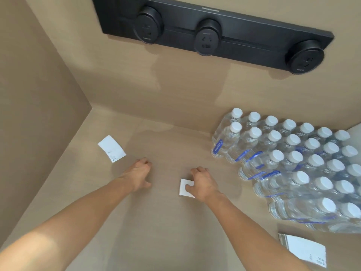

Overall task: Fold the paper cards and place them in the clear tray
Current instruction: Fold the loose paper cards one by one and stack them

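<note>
The right hand (203, 184) pinches the small white paper card (184, 190) at its nine o'clock; the left hand (139, 173) rests loosely curled, empty.

Head cam, wide, aims fwd/down, close over countertop (156, 222).

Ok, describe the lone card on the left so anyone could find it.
From the far left corner of the table, opposite the water bottles, look beyond the left hand. That white card lies alone, untouched, unlike the card under the right hand.
</note>
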The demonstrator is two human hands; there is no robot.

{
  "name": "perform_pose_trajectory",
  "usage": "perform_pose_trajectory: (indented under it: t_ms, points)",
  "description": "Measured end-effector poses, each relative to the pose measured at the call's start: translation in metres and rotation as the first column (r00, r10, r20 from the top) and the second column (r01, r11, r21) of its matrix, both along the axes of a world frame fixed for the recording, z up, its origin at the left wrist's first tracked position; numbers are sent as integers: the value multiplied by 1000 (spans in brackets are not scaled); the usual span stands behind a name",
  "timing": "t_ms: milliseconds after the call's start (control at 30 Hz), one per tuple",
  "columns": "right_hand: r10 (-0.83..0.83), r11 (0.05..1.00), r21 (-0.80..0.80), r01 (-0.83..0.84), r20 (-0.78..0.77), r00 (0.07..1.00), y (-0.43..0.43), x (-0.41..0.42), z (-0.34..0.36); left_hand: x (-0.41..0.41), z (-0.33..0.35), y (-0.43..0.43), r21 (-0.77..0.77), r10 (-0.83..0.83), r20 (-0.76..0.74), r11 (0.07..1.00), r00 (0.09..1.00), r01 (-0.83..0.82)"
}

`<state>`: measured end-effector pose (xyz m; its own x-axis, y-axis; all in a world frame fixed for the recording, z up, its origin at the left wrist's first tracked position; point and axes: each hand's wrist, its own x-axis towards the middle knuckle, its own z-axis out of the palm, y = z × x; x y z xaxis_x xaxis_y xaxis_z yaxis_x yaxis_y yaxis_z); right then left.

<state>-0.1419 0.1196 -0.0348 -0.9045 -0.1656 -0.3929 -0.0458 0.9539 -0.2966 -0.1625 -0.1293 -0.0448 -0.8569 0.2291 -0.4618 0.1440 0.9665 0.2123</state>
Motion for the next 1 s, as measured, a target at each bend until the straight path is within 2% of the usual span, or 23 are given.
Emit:
perform_pose_trajectory:
  t_ms: [267, 567, 767, 900, 1000]
  points:
    - [204, 978, -56, -203, 12, 979, -140, -37, 2, -14, 30, -108, -161, -16, -50, 987, 999, 8]
    - [221, 969, -113, -220, 3, 975, -244, -73, -5, -48, 28, -190, -235, 49, -35, 970, 998, -56]
    - [146, 984, -102, -144, 21, 989, -271, -87, -22, -75, 12, -207, -187, 45, -16, 981, 999, -48]
    - [31, 997, -66, -29, 28, 999, -280, -88, -32, -86, 1, -208, -67, 69, -33, 995, 997, -72]
    - [5, 999, -40, -5, -5, 1000, -285, -85, -39, -95, -6, -208, -2, 40, -44, 999, 998, -40]
